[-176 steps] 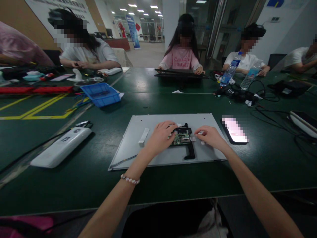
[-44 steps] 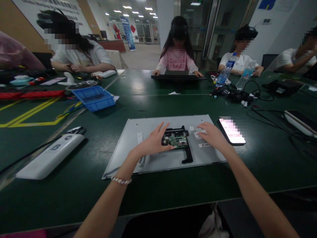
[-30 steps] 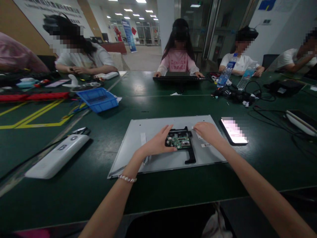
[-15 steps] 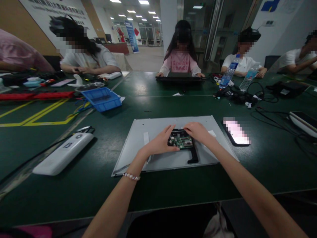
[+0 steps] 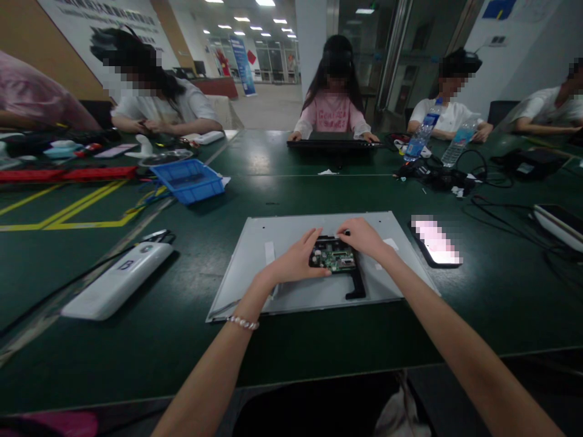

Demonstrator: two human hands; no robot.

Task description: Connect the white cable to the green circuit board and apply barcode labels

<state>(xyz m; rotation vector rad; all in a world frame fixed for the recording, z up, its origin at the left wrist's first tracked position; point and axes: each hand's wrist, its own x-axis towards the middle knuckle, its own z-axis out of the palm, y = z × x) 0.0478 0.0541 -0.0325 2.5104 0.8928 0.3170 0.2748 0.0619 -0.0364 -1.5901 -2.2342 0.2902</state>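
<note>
A grey metal display panel [image 5: 241, 267] lies flat on the green table before me. On its middle sits a green circuit board [image 5: 334, 260] in a black plastic frame [image 5: 357, 284], which has an arm bent toward the panel's front edge. My left hand [image 5: 296, 258] grips the board's left side, its fingers at the far edge and its thumb along the near edge. At the far right corner of the board, my right hand [image 5: 362, 235] has its fingertips pinched together. What they hold is hidden.
A white power bank [image 5: 121, 282] with a cable lies left. To the right is a phone [image 5: 435, 243]. Beyond are a blue tray [image 5: 189, 185], two water bottles [image 5: 423, 130], black cables [image 5: 437, 173] and a black flat panel [image 5: 334, 149] held by a person opposite. Other people sit around the table.
My right hand has shifted very slightly at the board's far corner, its fingers still pinched. My left hand stays on the board, and the panel has not moved.
</note>
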